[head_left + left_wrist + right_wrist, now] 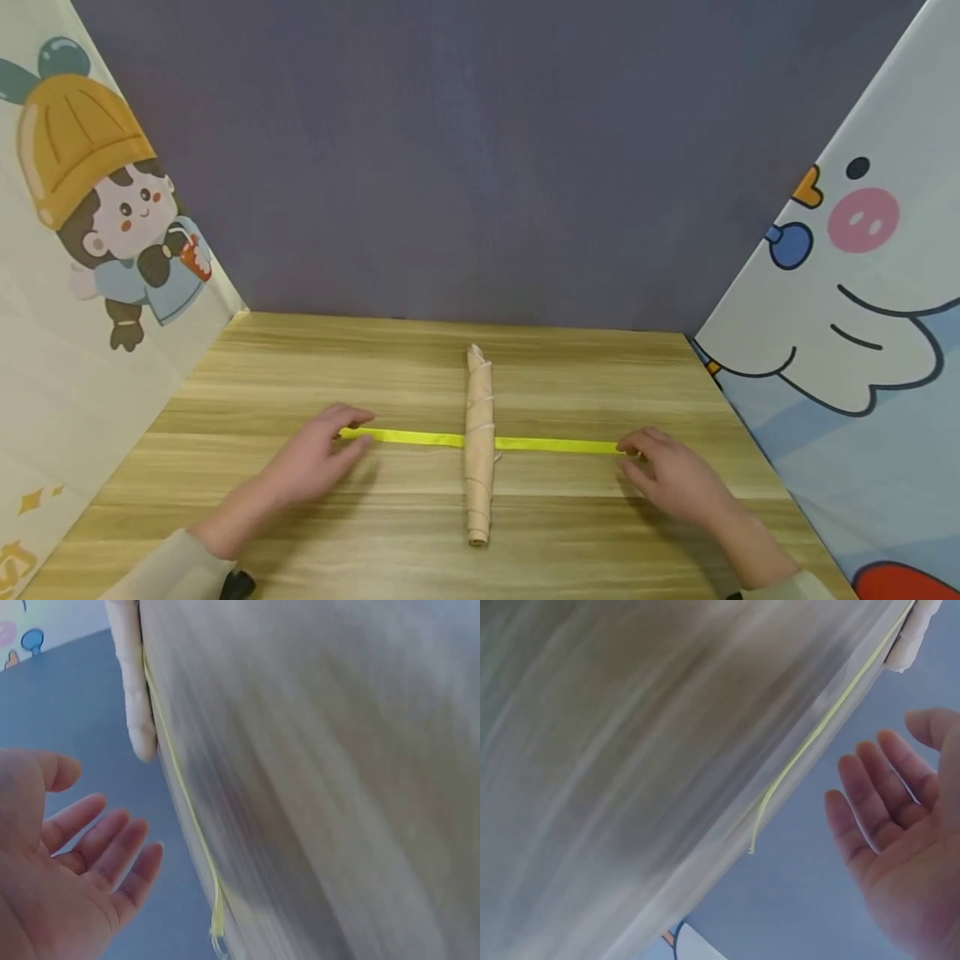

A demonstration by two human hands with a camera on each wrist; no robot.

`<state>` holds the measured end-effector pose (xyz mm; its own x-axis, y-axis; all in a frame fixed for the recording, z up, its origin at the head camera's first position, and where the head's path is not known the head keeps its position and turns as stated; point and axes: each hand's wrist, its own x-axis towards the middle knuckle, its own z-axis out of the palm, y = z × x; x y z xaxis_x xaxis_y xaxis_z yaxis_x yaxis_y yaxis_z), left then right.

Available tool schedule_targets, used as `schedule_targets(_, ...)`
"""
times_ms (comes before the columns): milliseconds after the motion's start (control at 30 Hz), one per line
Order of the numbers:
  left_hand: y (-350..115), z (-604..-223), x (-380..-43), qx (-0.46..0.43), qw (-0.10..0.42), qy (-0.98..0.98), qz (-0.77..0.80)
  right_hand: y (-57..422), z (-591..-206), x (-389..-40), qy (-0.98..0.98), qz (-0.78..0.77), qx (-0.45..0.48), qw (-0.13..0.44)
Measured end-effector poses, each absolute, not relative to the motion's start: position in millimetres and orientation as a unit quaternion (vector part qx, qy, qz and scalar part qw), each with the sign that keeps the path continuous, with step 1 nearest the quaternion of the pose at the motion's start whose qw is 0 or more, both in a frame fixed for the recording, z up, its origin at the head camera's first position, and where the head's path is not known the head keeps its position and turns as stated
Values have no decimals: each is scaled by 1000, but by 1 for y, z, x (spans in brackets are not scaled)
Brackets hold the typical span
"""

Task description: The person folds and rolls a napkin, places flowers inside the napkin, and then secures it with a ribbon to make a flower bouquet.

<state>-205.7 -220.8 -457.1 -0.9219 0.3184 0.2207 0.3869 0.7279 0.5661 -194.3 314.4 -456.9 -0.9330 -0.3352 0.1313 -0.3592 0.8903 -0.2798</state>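
A beige rolled-up piece, seemingly cloth, [480,467] lies lengthwise on the table, its edge winding round it in a spiral. Beneath its middle runs a flat yellow ribbon [555,446], stretched out to both sides. My left hand [318,454] hovers around the ribbon's left end, fingers loosely bent. In the left wrist view, thumb and fingers stand apart with nothing between them, and the ribbon's frayed end [217,926] lies on the table. Over the right end is my right hand [678,479], its fingers relaxed and holding nothing; the right wrist view shows the ribbon tip [751,847] apart from them.
The wood-grain table [360,358] ends at a dark grey panel [465,167] at the back. White panels with cartoon prints stand at the left [45,333] and right [825,350]. Light sleeves [176,571] cover both forearms.
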Motion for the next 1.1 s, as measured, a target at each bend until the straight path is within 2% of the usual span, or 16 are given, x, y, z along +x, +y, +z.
schedule_targets(200, -234, -458, -211, -181, 63, -926, -326, 321, -464, -200, -973, 170, 156, 25)
schedule_targets(467, -243, -463, -225, -213, 65, -926, -306, 330, -469, -210, -970, 182, 157, 31)
schedule_targets(767, -246, -466, -245, -240, 6, -933, -269, 334, -468, -224, -966, 176, 183, 42)
schedule_targets(1100, -235, -464, -261, -240, -44, -932, -267, 334, -469, -240, -956, 197, 217, 22)
